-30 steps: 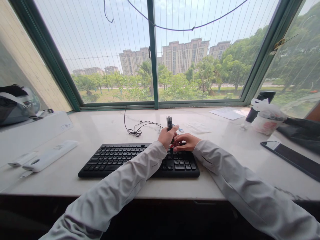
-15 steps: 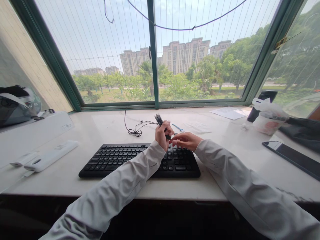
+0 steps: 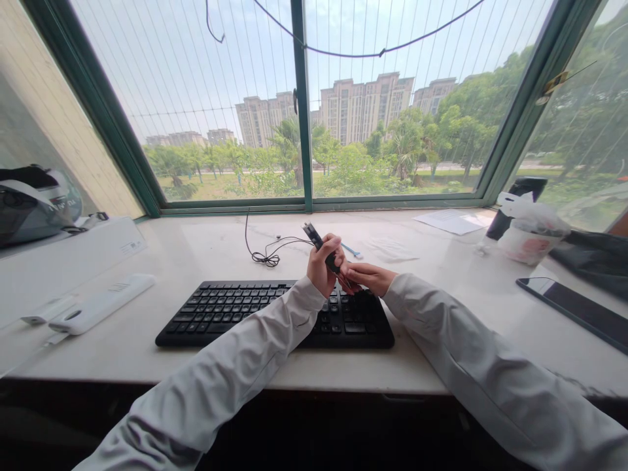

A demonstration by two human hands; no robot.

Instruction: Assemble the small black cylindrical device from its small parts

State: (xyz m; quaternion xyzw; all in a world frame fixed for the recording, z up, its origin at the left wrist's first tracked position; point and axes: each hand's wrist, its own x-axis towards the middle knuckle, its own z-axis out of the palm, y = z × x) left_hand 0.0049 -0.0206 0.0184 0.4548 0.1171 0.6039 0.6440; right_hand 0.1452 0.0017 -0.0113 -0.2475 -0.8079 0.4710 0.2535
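Left hand [image 3: 321,268]: closed around a slim black tool [image 3: 318,243], whose free end tilts toward 10 o'clock.
Right hand [image 3: 369,277]: half-curled, fingertips meeting the tool's lower end; whether it grips anything is unclear.
Tool position: above the keyboard [image 3: 275,314] at its right-hand key block.
Technique: likely best to steady the wrists and keep the tool's tip low over the keys.
Surroundings: coiled cable [image 3: 267,252] at 11 o'clock; phone [image 3: 574,306] at 3 o'clock.

Small black tool [image 3: 318,241] — tilted, held above black keyboard [image 3: 255,314].
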